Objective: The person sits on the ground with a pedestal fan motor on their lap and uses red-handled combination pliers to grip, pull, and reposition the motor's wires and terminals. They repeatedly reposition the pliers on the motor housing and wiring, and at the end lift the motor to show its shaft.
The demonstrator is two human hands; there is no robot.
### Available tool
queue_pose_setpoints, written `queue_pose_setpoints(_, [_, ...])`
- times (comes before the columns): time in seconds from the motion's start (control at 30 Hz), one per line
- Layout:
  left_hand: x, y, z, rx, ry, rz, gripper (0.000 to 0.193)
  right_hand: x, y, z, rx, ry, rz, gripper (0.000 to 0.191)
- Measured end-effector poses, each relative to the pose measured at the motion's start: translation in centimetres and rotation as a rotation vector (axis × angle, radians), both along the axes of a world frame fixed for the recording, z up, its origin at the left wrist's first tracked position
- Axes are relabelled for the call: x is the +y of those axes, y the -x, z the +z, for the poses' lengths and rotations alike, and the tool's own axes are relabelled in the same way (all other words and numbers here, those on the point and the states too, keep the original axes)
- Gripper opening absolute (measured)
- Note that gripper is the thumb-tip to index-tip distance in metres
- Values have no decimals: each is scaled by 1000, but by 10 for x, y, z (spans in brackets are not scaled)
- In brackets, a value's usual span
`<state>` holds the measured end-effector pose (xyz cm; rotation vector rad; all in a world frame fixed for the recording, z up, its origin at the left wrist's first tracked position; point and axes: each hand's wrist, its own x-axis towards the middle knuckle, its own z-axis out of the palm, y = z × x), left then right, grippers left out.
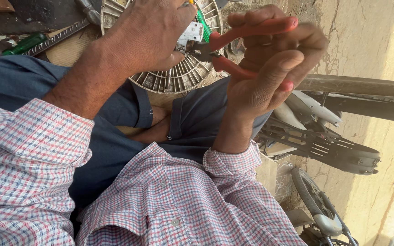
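My right hand (270,59) grips red-handled pliers (247,32), whose dark jaws (201,51) bite at a small silver metal part (190,34). My left hand (149,32) closes around that metal part from the left and holds it against the jaws. Both hands hover over a round grey slotted fan housing (178,79) that rests near my knees. Beside the metal part a green strip (203,25) shows. My checked sleeves and blue trousers fill the lower view.
A green-handled screwdriver (23,43) and a long metal file (58,38) lie on the ground at the upper left. On the right a parked two-wheeler (320,136) stands by a rough wall (370,41).
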<state>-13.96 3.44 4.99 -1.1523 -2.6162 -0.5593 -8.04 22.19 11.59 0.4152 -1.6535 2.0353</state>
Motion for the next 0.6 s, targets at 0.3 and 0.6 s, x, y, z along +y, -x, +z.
queue_pose_setpoints(0.3, [-4, 3, 1, -73, -49, -55, 70, 21, 26, 36, -151, -274, 615, 46])
queue_pose_setpoints(0.6, [1, 1, 6, -37, -20, 2, 70, 33, 36, 27, -61, -173, 632, 47])
